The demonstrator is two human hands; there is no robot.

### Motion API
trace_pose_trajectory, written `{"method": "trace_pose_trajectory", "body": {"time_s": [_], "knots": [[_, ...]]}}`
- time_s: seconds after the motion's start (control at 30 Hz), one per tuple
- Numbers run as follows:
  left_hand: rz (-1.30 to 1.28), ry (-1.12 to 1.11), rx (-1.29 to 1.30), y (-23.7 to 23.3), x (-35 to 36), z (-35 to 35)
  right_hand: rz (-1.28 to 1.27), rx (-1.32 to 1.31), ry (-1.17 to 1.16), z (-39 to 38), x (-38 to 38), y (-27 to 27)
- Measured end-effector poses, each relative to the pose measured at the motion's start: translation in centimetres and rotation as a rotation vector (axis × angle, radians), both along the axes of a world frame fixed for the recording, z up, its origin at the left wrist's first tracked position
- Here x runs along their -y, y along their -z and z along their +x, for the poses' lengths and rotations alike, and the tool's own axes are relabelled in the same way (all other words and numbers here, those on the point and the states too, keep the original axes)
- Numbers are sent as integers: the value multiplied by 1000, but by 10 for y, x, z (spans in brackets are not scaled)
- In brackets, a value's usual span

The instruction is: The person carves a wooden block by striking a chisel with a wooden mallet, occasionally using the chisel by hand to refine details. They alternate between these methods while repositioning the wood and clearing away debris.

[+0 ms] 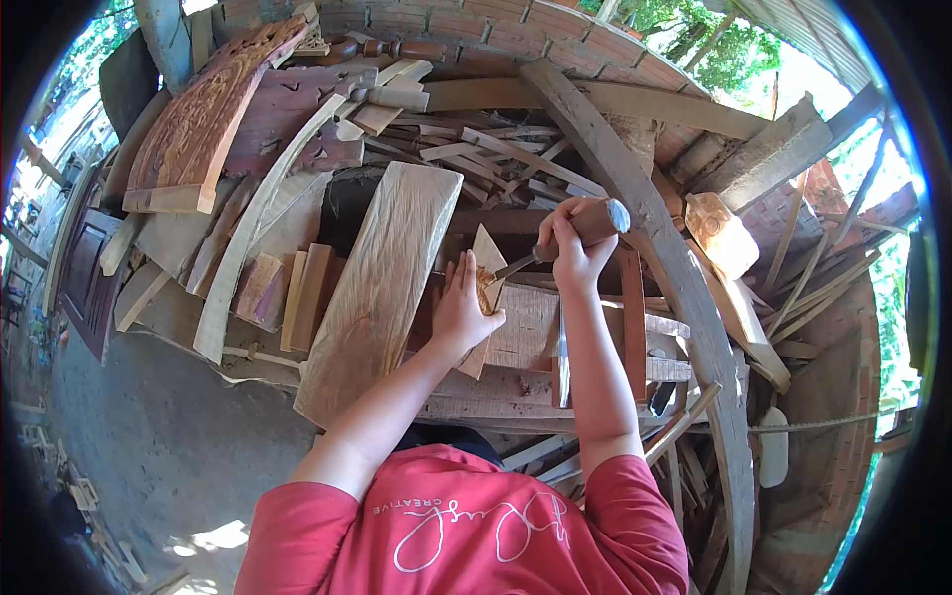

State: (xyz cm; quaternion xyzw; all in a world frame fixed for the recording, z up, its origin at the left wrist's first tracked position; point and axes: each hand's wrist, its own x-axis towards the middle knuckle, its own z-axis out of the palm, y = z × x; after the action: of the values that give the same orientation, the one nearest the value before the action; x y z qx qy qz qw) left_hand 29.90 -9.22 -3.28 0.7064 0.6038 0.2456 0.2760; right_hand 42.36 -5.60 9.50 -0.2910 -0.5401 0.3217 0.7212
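My right hand (578,246) is wrapped round the thick wooden handle of a chisel (518,266), whose metal shaft points left. The chisel's tip meets a small carved wooden piece (486,290) lying on a thin pointed board (483,246). My left hand (463,309) rests on the left side of the carved piece, fingers stretched out and partly spread, thumb toward the chisel. Just left of that hand lies a wide pale plank (382,283), tilted lengthwise. Under the work sits a thick wooden block (526,322).
A large carved panel (213,119) and a curved wooden strip (263,213) lie at the upper left. Thin offcuts (496,149) are piled behind the work. A long curved beam (645,213) runs down the right side. Grey floor (178,416) shows at the lower left.
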Motion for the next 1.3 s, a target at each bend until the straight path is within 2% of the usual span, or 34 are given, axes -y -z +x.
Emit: {"method": "trace_pose_trajectory", "body": {"time_s": [0.57, 0.8, 1.07, 1.23, 1.27, 1.3], "knots": [[33, 16, 51, 3, 0, -1, -27, -170, 78, 35, -29, 10], [43, 18, 32, -2, 1, -2, -61, -208, 41, 37, -38, 8], [52, 15, 61, 4, 0, -1, -105, 58, 71, 13, -36, -3], [53, 8, 42, 8, -3, 1, -106, 61, 5, -12, -25, -6], [68, 4, 37, 10, -2, 1, -94, 171, -3, -11, -23, -3], [70, 13, 36, 10, -2, 1, -96, 166, 6, -12, -21, -2]]}}
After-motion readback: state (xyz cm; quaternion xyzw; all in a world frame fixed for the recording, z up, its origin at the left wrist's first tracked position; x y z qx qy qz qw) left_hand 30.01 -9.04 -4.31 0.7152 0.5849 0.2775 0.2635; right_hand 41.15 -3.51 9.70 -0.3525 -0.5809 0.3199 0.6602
